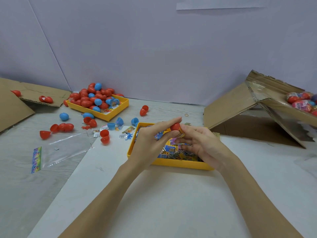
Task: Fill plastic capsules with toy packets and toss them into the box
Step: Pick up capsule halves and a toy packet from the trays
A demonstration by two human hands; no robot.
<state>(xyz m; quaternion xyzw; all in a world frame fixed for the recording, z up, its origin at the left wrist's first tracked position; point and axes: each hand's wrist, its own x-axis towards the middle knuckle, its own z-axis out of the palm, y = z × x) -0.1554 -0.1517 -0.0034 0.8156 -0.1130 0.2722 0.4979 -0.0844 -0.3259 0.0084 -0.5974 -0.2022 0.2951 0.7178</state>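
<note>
At the centre of the frame, your left hand point(152, 140) pinches a red capsule point(175, 126) over the yellow tray point(181, 164) while your right hand point(200, 143) pinches a toy packet point(181, 133) against it.

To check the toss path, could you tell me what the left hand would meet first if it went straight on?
Probably the right hand: the left hand points right, pinching the red capsule against it.

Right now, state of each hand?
Left hand: fingers pinch the red capsule over the yellow tray.
Right hand: fingers hold a toy packet at the capsule.
</note>
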